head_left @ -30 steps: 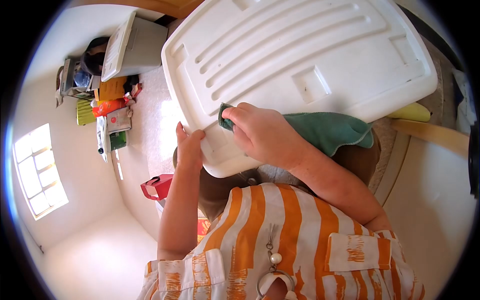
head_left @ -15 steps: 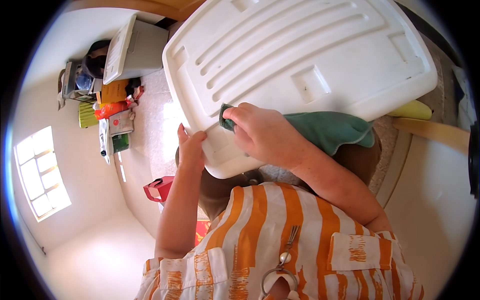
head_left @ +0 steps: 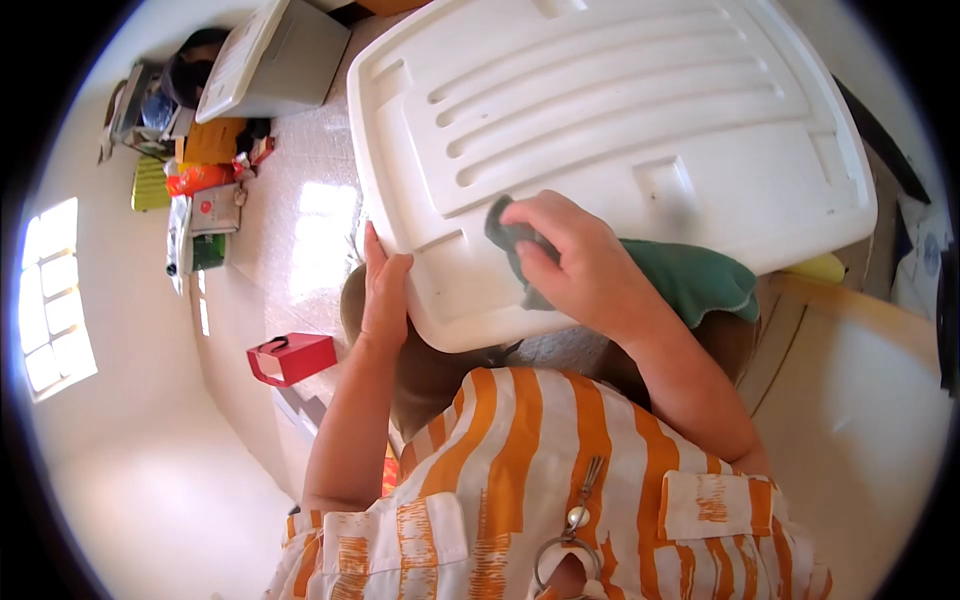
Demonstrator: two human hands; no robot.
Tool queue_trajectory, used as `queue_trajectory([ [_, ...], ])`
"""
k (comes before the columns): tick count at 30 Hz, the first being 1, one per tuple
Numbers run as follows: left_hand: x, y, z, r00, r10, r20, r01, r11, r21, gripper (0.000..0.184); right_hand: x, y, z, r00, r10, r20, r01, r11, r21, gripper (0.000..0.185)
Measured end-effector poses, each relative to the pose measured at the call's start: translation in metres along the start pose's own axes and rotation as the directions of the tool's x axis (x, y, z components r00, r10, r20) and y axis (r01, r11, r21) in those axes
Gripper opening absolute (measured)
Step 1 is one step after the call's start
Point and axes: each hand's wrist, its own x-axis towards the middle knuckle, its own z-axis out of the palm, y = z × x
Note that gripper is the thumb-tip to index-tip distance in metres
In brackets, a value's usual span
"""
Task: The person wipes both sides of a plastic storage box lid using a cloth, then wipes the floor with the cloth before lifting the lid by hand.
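A large white plastic lid (head_left: 570,165) with raised grooves and recessed notches lies tilted over my lap. My left hand (head_left: 385,295) grips its left edge, thumb on the top side and fingers at the rim. Bunched in my right hand (head_left: 575,260) is a green cloth (head_left: 690,280), pressed on the lid's near left part. The cloth's loose end trails to the right over the lid's near edge and my knee. Part of the cloth under my right palm is hidden and slightly blurred.
A grey storage box (head_left: 290,65) with a white lid stands at the upper left. Beside it are piled bags and boxes, including an orange bag (head_left: 200,180). A red gift bag (head_left: 292,358) sits on the floor left of me. A wooden bar (head_left: 850,310) runs at the right.
My right hand with the cloth has moved right, away from the lid's left edge. The lid sits slightly further right in view. My left hand keeps its hold on the edge.
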Motion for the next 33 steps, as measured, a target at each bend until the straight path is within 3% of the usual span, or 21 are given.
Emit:
queue_trajectory([
  [1, 0.0, -0.005, -0.001, 1.0, -0.002, -0.012, 0.002, 1.0, -0.027, 0.07, 0.001, -0.001, -0.001, 0.999, 0.017, 0.035, -0.016, 0.999, -0.04, 0.021],
  [3, 0.004, -0.014, -0.002, 0.994, 0.099, -0.053, -0.093, 0.99, 0.111, 0.075, 0.004, -0.004, 0.002, 0.997, 0.044, 0.07, -0.039, 0.996, -0.076, 0.021],
  [5, 0.009, -0.025, -0.005, 0.994, 0.097, -0.054, -0.093, 0.992, 0.083, 0.074, 0.009, -0.005, 0.01, 0.992, 0.08, 0.1, -0.069, 0.991, -0.112, 0.02],
  [8, 0.008, -0.029, -0.002, 0.987, 0.153, -0.049, -0.148, 0.985, 0.084, 0.072, 0.017, -0.009, 0.038, 0.975, -0.151, 0.163, 0.188, 0.95, -0.249, 0.017],
  [12, 0.011, -0.042, -0.002, 0.975, 0.214, -0.062, -0.212, 0.977, 0.038, 0.067, 0.027, 0.006, 0.069, 0.933, -0.111, 0.341, 0.261, 0.862, -0.435, 0.011],
  [14, 0.01, -0.041, 0.003, 0.971, 0.225, -0.081, -0.224, 0.974, 0.019, 0.065, 0.03, 0.007, 0.075, 0.878, -0.056, 0.475, 0.368, 0.713, -0.596, 0.007],
  [17, 0.007, -0.04, 0.003, 0.928, 0.364, -0.083, -0.342, 0.918, 0.202, 0.064, 0.029, 0.006, 0.078, 0.842, -0.136, 0.523, 0.468, 0.668, -0.579, 0.006],
  [20, 0.01, -0.04, 0.004, 0.947, 0.311, -0.08, -0.297, 0.943, 0.15, 0.063, 0.027, 0.011, 0.072, 0.82, -0.127, 0.558, 0.471, 0.705, -0.531, 0.016],
  [24, 0.01, -0.042, 0.006, 0.94, 0.324, -0.103, -0.296, 0.929, 0.223, 0.063, 0.038, 0.006, 0.066, 0.761, -0.056, 0.647, 0.505, 0.677, -0.536, 0.015],
  [26, 0.009, -0.042, 0.006, 0.934, 0.342, -0.103, -0.307, 0.916, 0.258, 0.064, 0.043, 0.002, 0.064, 0.749, -0.066, 0.66, 0.563, 0.588, -0.58, 0.014],
  [27, 0.009, -0.041, 0.006, 0.933, 0.346, -0.102, -0.308, 0.911, 0.273, 0.064, 0.044, -0.002, 0.061, 0.746, -0.061, 0.663, 0.566, 0.581, -0.584, 0.014],
  [29, 0.009, -0.039, 0.006, 0.931, 0.351, -0.102, -0.312, 0.908, 0.278, 0.064, 0.045, -0.015, 0.05, 0.751, 0.14, 0.645, 0.481, 0.553, -0.681, 0.013],
  [30, 0.008, -0.038, 0.006, 0.935, 0.34, -0.104, -0.304, 0.916, 0.263, 0.064, 0.044, -0.019, 0.043, 0.749, 0.146, 0.646, 0.484, 0.544, -0.685, 0.013],
  [32, 0.008, -0.039, 0.007, 0.94, 0.325, -0.1, -0.295, 0.926, 0.237, 0.064, 0.038, -0.028, 0.03, 0.903, 0.052, 0.427, 0.25, 0.746, -0.617, 0.017],
  [33, 0.009, -0.04, 0.008, 0.934, 0.337, -0.116, -0.303, 0.923, 0.235, 0.063, 0.032, -0.029, 0.032, 0.903, 0.057, 0.426, 0.248, 0.74, -0.625, 0.017],
])
